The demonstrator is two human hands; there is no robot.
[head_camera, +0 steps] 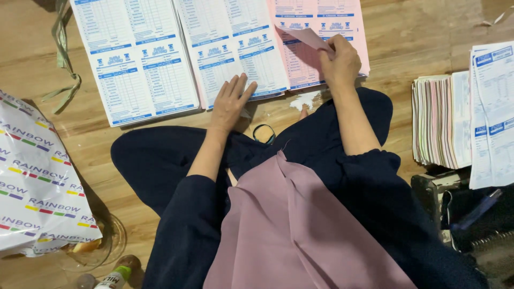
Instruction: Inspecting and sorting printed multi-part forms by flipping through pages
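I sit cross-legged on a wooden floor in dark clothes with a mauve scarf hanging down. Three stacks of printed forms lie in front of me: a white stack at the left, a white stack in the middle and a pink stack at the right. My left hand rests flat with fingers spread on the near edge of the middle stack. My right hand pinches the lifted corner of the top pink sheet, curling it up off the pink stack.
A thick pile of collated white and pink sheets lies at the right, with white forms over it. A wrapped paper ream sits at the left. A glass dish, a small bottle and a green strap lie nearby.
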